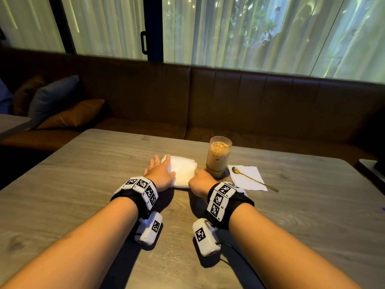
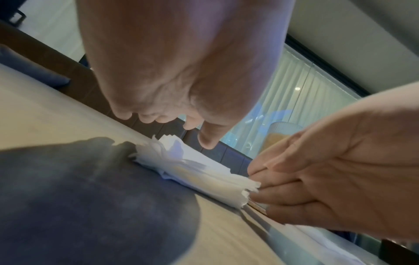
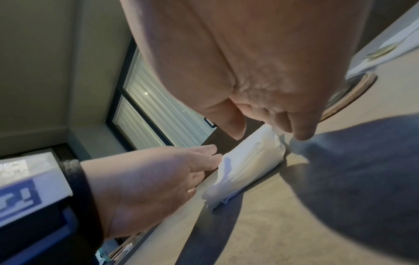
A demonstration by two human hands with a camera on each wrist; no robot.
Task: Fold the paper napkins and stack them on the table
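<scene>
the left hand lies flat, fingers straight, on the napkin stack's left side near the tabletop's far edge, likely to steady it. the right hand, fingers relaxed, touches the right edge, probably squaring it beside the iced coffee.

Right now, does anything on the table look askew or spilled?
Nothing spilled. The white paper napkin stack between the left hand and right hand is uneven, its ragged edges fanning out. The ribbed glass of iced coffee stands upright.
</scene>
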